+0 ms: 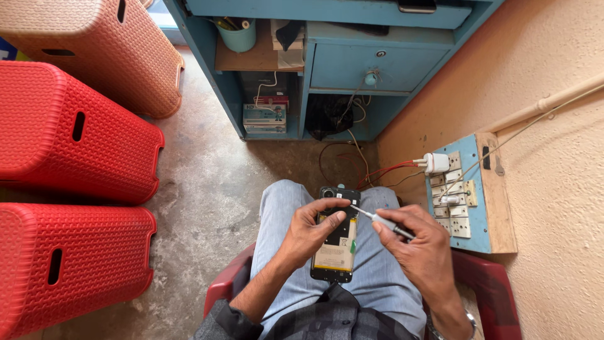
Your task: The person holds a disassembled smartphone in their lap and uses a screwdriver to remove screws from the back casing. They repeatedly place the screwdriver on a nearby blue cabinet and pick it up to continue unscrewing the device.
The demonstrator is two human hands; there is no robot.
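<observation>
Two bare hands are being kept busy over an opened black smartphone with its back cover off and a pale rectangular battery exposed (336, 242), which is being rested lengthwise on the lap of light blue jeans (283, 208). The left hand (311, 233) is being curled around the phone's left edge, with the thumb being pressed onto its upper inner face. Just right of the phone, the right hand (418, 242) is being closed around a slim silver precision screwdriver with a dark grip (380, 220), whose tip is being brought to the phone's upper right area; whether it is seated in a screw cannot be told.

Beyond the phone's top end, a blue-painted wooden cabinet with a drawer and open shelves (340, 69) is being shown. Far left of the phone, three red woven-pattern plastic stools (69, 145) are being stacked on their sides. Right of the phone, a blue switchboard of white sockets with a white charger plugged in (456, 195) is being seen on the wall.

A slip is judged possible: since the phone is only being steadied on a soft lap, the tip could skid off and scratch the board or nick the battery, and a loosened screw could be lost on the grey concrete floor (207, 189).
</observation>
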